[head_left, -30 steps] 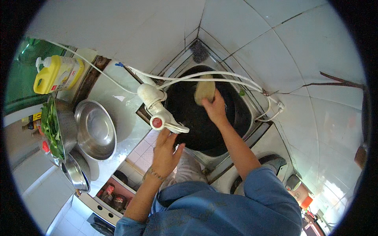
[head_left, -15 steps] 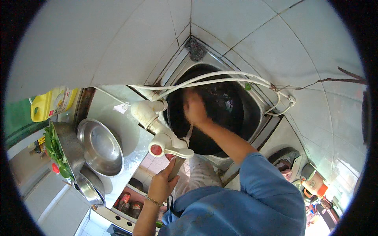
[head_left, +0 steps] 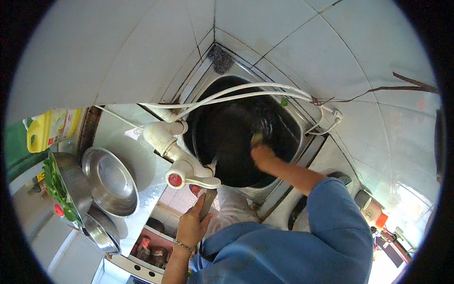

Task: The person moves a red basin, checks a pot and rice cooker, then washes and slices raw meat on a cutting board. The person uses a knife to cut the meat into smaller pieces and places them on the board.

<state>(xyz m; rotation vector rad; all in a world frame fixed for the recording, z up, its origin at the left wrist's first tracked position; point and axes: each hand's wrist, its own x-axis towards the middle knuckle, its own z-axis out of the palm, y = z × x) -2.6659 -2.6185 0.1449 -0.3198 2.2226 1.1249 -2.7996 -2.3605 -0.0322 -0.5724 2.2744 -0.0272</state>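
A large black wok (head_left: 222,132) fills the sink (head_left: 302,146), with water glinting on its inner wall. My left hand (head_left: 191,223) is closed round the wok's flat handle (head_left: 208,202) below the faucet. Down inside the wok, my right hand (head_left: 266,158) is closed on a small yellow-green scrubbing pad (head_left: 257,138), pressed near the right side. The pad is blurred and partly covered by the fingers. From the white faucet (head_left: 191,173) with a red button, a thin stream of water runs into the wok's near left part.
White hoses (head_left: 246,92) cross above the sink. Steel wool (head_left: 220,59) lies in the back corner, and a bit of green leaf (head_left: 284,102) on the right rim. On the left counter stand a steel basin (head_left: 111,182), a strainer of greens (head_left: 71,180) and a yellow jug (head_left: 52,130).
My right hand has swept from the wok's left side to its right side, and the pad now shows at the fingertips. My left hand keeps its hold on the handle. The view has shifted slightly.
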